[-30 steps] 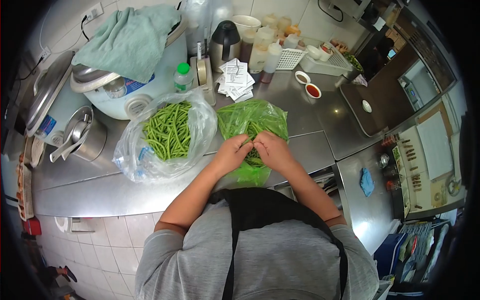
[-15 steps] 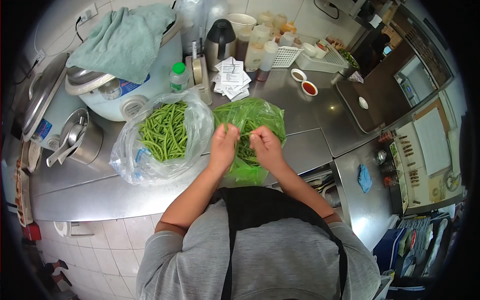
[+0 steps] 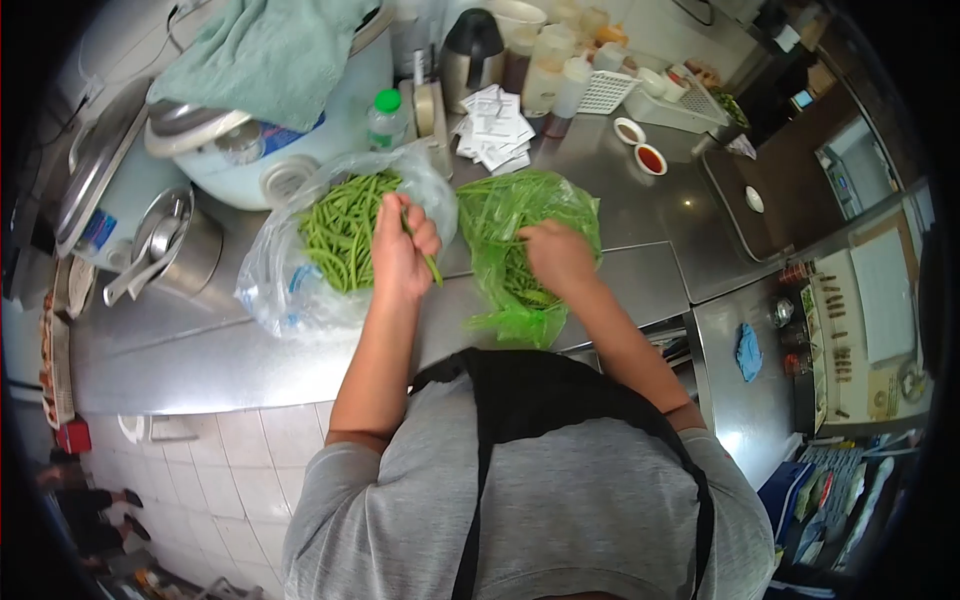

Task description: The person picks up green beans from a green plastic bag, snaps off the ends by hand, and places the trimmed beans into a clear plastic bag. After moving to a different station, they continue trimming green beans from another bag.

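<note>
Green bean (image 3: pixel 432 268): likely light, stiff and snappable, best pinched near one end. It is held in the left hand (image 3: pixel 400 252), fist closed, arm extended over the clear bag (image 3: pixel 270 290) of beans at mid-surface (image 3: pixel 200 370). The right hand (image 3: pixel 556 256) is well apart, palm down in the green bag (image 3: pixel 510 325) by the front edge; its grip cannot be told.

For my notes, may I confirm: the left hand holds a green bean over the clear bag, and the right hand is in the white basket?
Not quite: the head view shows the right hand in the green bag instead. The left hand does hold a green bean over the clear bag.
</note>
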The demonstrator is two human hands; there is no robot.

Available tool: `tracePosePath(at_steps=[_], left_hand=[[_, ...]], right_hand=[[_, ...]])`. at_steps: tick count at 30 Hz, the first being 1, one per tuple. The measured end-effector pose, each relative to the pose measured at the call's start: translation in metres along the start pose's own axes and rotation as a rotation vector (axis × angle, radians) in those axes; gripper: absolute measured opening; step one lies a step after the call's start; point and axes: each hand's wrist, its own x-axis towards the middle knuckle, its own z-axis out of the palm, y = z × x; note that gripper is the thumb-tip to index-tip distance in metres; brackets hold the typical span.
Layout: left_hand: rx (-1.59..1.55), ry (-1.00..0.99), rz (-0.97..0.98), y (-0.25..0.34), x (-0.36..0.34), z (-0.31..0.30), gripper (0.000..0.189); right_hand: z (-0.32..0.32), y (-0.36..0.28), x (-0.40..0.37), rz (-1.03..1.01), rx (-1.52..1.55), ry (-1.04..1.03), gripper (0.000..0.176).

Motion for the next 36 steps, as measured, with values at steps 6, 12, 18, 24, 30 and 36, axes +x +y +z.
tracePosePath(at_steps=[6, 12, 18, 24, 30, 36], left_hand=[[0.293, -0.054, -0.234, -0.04, -0.018, 0.017, 0.013], [0.472, -0.051, -0.142, -0.048, -0.012, 0.015, 0.011], [0.645, -0.138, -0.142, -0.062, -0.015, 0.015, 0.011], [0.63, -0.065, -0.036, -0.051, -0.01, 0.013, 0.01], [0.505, 0.026, 0.015, -0.033, -0.006, 0.014, 0.009], [0.532, -0.045, -0.064, -0.043, -0.014, 0.02, 0.015]], right_hand=[[0.053, 0.01, 0.001, -0.022, -0.111, -0.013, 0.009], [0.016, -0.004, -0.005, 0.051, 0.361, 0.177, 0.014], [0.018, -0.015, -0.01, -0.037, 0.371, 0.143, 0.018], [0.009, -0.016, -0.016, -0.088, 0.428, 0.176, 0.015], [0.011, -0.008, -0.022, -0.028, 0.445, 0.17, 0.015], [0.004, -0.01, -0.022, -0.023, 0.441, 0.025, 0.017]])
